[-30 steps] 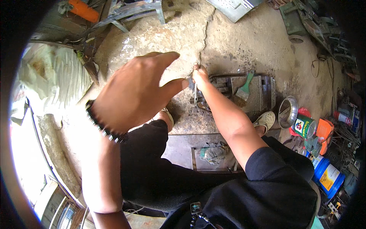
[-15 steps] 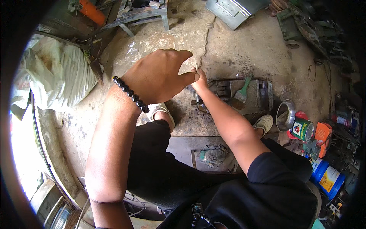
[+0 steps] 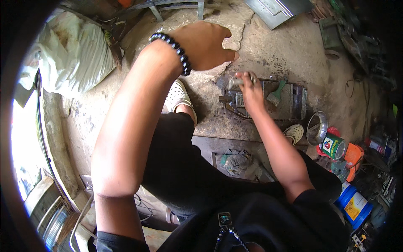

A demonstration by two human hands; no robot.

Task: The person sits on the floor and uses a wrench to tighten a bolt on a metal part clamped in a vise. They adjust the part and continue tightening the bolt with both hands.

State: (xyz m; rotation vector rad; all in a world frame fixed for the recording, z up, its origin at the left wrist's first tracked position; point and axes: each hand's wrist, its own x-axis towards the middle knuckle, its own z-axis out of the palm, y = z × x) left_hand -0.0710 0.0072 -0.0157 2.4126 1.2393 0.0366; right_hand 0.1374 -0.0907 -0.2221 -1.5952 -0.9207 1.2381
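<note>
My left hand (image 3: 205, 45), with a black beaded bracelet (image 3: 179, 53) at the wrist, reaches out over the concrete floor. Its thumb and forefinger stand apart, and nothing shows between them. Closer to me, my right hand (image 3: 252, 95) is closed on a short grey metal cylinder (image 3: 235, 82), whose end sticks out past the fingertips to the left. Beneath that hand a flat metal frame assembly (image 3: 294, 103) lies on the floor, partly covered by the hand and forearm. A green-handled brush (image 3: 277, 93) rests across the frame, right of my right hand.
White sacks (image 3: 77, 54) are heaped at the left. On the right are a metal ring (image 3: 317, 128), a green can (image 3: 333, 146), an orange object (image 3: 354, 157) and a blue bucket (image 3: 352, 206). A grey metal box (image 3: 277, 10) and a metal stand (image 3: 172, 6) are at the far side.
My left hand has moved farther away and right. My right hand has come back toward me and right, bringing the metal cylinder into plain sight. The whole view has shifted a little.
</note>
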